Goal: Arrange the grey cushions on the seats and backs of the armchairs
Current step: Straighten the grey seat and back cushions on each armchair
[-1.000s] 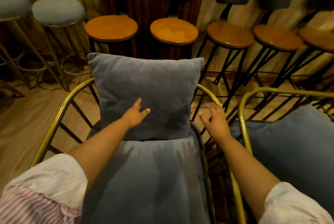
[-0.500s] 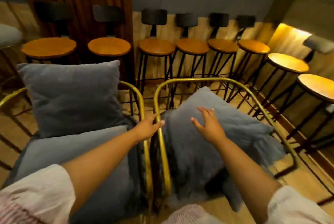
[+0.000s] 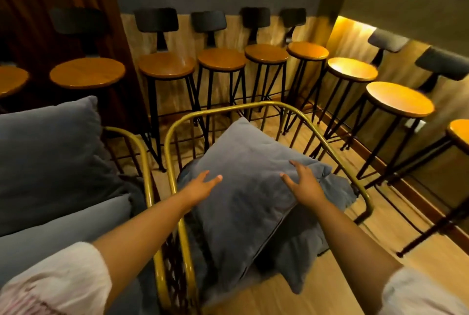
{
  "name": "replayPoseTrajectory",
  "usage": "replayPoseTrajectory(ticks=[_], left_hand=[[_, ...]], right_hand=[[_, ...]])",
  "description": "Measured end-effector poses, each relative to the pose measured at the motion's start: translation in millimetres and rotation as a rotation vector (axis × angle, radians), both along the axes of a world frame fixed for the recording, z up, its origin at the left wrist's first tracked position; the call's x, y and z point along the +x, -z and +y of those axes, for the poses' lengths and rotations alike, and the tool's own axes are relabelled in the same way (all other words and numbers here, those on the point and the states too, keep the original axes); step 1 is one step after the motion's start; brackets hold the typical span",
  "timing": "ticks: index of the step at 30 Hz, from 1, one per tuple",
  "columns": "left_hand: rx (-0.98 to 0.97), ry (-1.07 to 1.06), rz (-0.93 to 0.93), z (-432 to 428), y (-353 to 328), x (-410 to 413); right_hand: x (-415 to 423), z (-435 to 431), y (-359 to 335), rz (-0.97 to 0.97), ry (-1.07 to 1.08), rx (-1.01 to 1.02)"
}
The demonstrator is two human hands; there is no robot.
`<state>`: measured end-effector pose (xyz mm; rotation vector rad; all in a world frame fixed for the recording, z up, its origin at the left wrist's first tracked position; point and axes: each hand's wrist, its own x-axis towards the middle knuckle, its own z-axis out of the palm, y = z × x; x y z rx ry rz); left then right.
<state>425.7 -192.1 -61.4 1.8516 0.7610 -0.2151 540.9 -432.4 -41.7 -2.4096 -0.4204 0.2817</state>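
A grey cushion (image 3: 243, 195) lies tilted across the right armchair, whose gold frame (image 3: 276, 106) curves around it. Under it a second grey cushion (image 3: 302, 248) sits askew and sticks out to the right and front. My left hand (image 3: 203, 186) rests flat on the top cushion's left edge with its fingers apart. My right hand (image 3: 303, 184) lies spread on its right side near the corner. In the left armchair (image 3: 144, 152) a grey back cushion (image 3: 48, 159) stands upright behind a grey seat cushion (image 3: 63, 231).
A row of wooden bar stools (image 3: 220, 59) with black legs lines the wall behind the armchairs, and more stools (image 3: 399, 98) run along the right. The two armchairs stand side by side, frames almost touching. Wooden floor (image 3: 418, 269) shows to the right.
My view swung from the left armchair to the right one. Both hands left the upright back cushion and now lie on the tilted cushion in the right armchair.
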Motion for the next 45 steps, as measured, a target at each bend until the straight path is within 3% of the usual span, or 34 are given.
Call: replayPoseTrajectory(ticks=[10, 15, 19, 22, 28, 31, 39, 45], left_hand=[[-0.209, -0.298, 0.083, 33.6, 56.6, 50.3], [-0.365, -0.364, 0.202, 30.4, 97.7, 58.1], [-0.447, -0.450, 0.174, 27.0, 133.1, 67.1], [-0.388, -0.592, 0.163, 19.7, 156.0, 68.0], [-0.546, -0.822, 0.126, 11.6, 196.4, 57.1], [-0.522, -0.924, 0.057, 4.0, 201.0, 58.3], [-0.358, -0.923, -0.060, -5.9, 146.4, 61.4], [-0.252, -0.844, -0.291, -7.4, 67.2, 74.9]], right_hand=[[109.4, 70.9, 21.1, -0.010, -0.081, -0.117], [161.1, 109.1, 63.4, 0.084, -0.129, -0.368], [192.9, 117.7, 83.4, 0.094, -0.163, -0.497], [212.5, 108.3, 102.1, 0.204, -0.131, -0.437], [229.1, 75.7, 124.9, 0.444, 0.091, -0.156], [232.7, 59.2, 128.3, 0.494, 0.158, -0.039], [206.6, 16.0, 94.1, 0.518, 0.245, 0.187], [191.2, -8.7, 57.5, 0.490, 0.241, 0.355]])
